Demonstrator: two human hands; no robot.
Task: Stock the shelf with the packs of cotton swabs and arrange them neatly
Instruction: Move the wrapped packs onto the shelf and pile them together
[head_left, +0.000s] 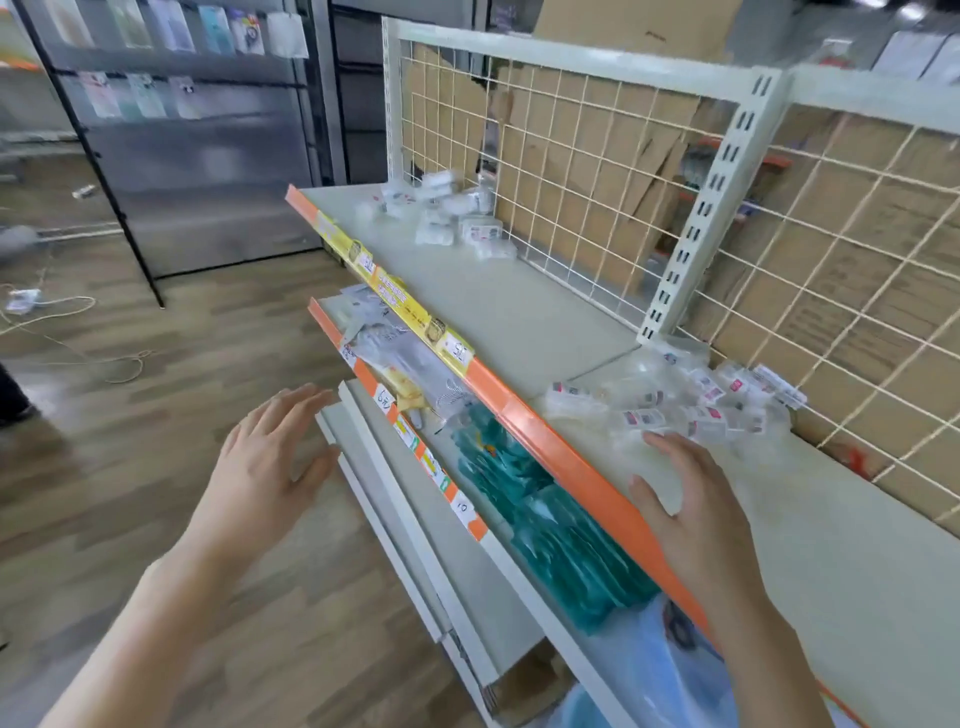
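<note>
A loose heap of clear cotton swab packs (691, 402) with red and white labels lies on the grey top shelf (519, 317), near the wire grid back. A second scattered group of swab packs (452, 215) sits at the shelf's far left end. My right hand (685, 499) hovers over the shelf's orange front edge with fingers spread, its fingertips just short of the near heap, holding nothing. My left hand (270, 457) is out in the aisle left of the shelves, fingers straight and empty.
The lower shelf (498, 577) holds teal packets (550, 525) and clear bagged goods (395, 348). A wire grid (587, 171) backs the shelf, with cardboard behind it. A blue plastic bag (660, 675) sits at the bottom. Cables lie on the wooden floor (156, 395).
</note>
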